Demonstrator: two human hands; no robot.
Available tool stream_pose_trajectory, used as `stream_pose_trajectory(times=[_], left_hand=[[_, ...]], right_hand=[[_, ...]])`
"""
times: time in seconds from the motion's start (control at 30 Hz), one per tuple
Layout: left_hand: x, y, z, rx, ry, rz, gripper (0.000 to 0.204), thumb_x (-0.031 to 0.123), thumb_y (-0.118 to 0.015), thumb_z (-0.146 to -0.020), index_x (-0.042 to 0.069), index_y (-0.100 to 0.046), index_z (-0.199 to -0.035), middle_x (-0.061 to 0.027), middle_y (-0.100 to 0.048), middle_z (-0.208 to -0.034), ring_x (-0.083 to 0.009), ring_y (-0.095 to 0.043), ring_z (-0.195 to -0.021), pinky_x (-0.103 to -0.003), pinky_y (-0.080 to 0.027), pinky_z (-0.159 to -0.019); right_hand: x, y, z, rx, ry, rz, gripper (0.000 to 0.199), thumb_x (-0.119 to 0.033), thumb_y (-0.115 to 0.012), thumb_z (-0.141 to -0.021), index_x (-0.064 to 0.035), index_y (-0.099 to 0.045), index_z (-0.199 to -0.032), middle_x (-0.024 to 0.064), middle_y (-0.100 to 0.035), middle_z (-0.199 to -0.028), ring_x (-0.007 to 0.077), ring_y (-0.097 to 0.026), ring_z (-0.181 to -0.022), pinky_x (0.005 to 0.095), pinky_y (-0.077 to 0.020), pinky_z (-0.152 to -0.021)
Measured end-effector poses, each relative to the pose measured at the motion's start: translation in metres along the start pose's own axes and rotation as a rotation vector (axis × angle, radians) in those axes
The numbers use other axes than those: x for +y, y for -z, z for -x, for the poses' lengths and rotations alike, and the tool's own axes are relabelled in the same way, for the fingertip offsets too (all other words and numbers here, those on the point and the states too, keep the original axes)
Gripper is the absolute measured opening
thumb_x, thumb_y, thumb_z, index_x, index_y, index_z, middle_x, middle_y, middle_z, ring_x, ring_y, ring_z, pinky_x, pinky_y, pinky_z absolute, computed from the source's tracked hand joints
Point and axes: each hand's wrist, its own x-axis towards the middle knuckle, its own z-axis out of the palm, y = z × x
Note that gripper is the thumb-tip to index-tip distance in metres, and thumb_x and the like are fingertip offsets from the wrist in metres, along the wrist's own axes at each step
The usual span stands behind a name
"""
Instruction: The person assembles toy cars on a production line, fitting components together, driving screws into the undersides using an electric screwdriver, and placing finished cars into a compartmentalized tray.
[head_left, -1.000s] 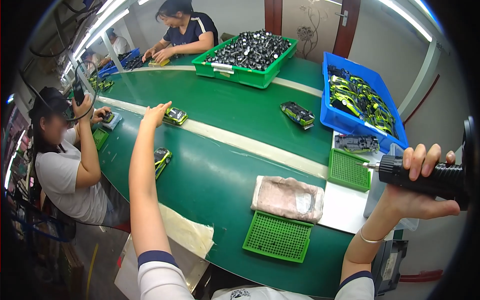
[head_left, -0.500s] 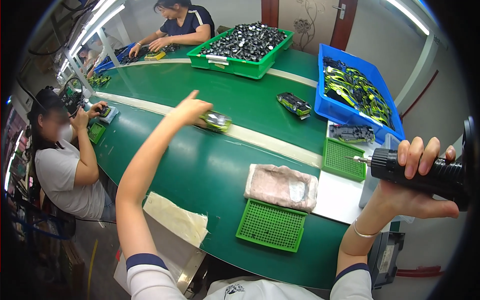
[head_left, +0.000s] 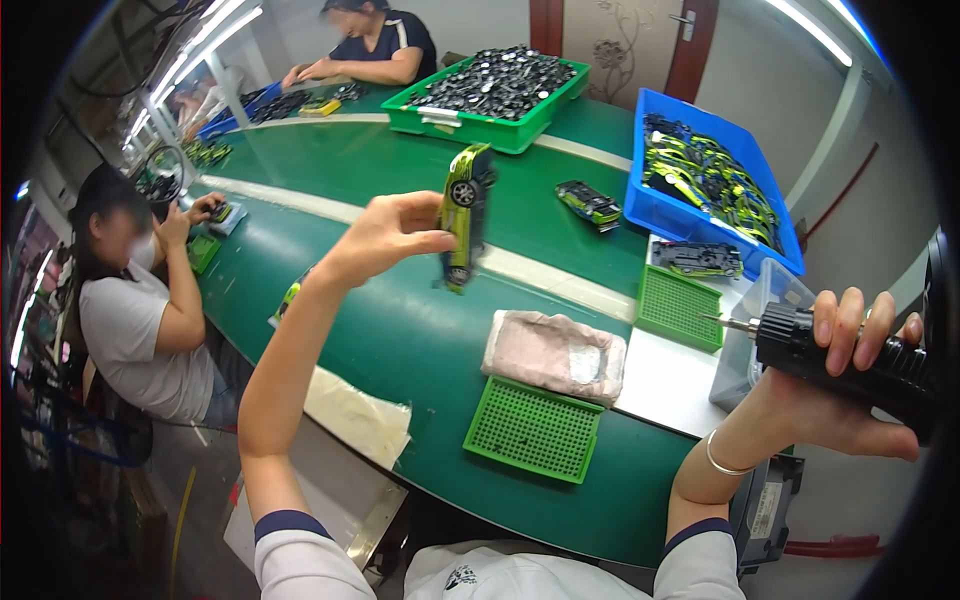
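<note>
My left hand (head_left: 378, 242) is closed on a yellow-green and black toy car (head_left: 463, 218), gripped between thumb and fingers. The car is raised above the table, turned on end with its wheels to the right. My right hand (head_left: 812, 400) wraps round a black electric screwdriver (head_left: 785, 336). Its thin metal bit points left, over the small green perforated tray (head_left: 682, 305) on the right. Below the held car lies a pinkish cloth pad (head_left: 530, 352), and a second green perforated tray (head_left: 533, 432) sits against its near edge. Another toy car (head_left: 288, 300) shows partly behind my left forearm.
A blue bin (head_left: 790, 238) of car shells stands far right, with two toy cars, one black and green (head_left: 588, 205), one upturned (head_left: 697, 259), near it. A green crate (head_left: 470, 128) of black parts is at the back. One co-worker (head_left: 150, 310) sits left, another (head_left: 385, 50) behind.
My left hand has lifted the toy car off the table and turned it on end. A car has come into view by my left forearm. The screwdriver stays in my right hand.
</note>
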Motion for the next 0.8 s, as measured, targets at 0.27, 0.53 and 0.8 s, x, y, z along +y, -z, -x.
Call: stream_pose_trajectory(times=[0.27,0.53,0.8], left_hand=[[-0.053,0.049,0.084,0.296,0.696,-1.325,0.052,0.044,-0.076,-0.052,-0.002,-0.064,-0.073,-0.0191,-0.062,-0.077,-0.0298,-0.062,-0.076,-0.036,-0.05,-0.067],[-0.04,0.033,0.003,0.189,0.194,-1.448,0.047,0.031,-0.072,-0.062,0.006,-0.052,-0.096,-0.0119,-0.058,-0.097,-0.0291,-0.053,-0.095,-0.036,-0.04,-0.085],[-0.094,-0.073,-0.217,-0.214,-0.486,-1.16,0.054,0.004,-0.072,-0.056,0.01,-0.041,-0.1,-0.0047,-0.04,-0.127,-0.0224,-0.035,-0.121,-0.048,-0.024,-0.101]], right_hand=[[0.006,-0.002,-0.005,0.133,-0.065,0.07,0.074,-0.071,-0.052,-0.064,-0.0048,-0.048,-0.099,0.0021,-0.037,-0.069,0.0083,-0.038,-0.056,0.0235,-0.0342,-0.056],[0.014,-0.008,-0.019,0.073,0.079,0.11,0.071,-0.072,-0.027,-0.076,-0.0094,-0.044,-0.106,0.012,-0.049,-0.063,0.0196,-0.045,-0.041,0.03,-0.0382,-0.036],[-0.008,0.007,-0.012,0.213,-0.02,0.1,0.076,-0.068,-0.056,-0.066,-0.0025,-0.043,-0.103,0.0018,-0.04,-0.071,0.0079,-0.041,-0.055,0.0228,-0.0381,-0.053]])
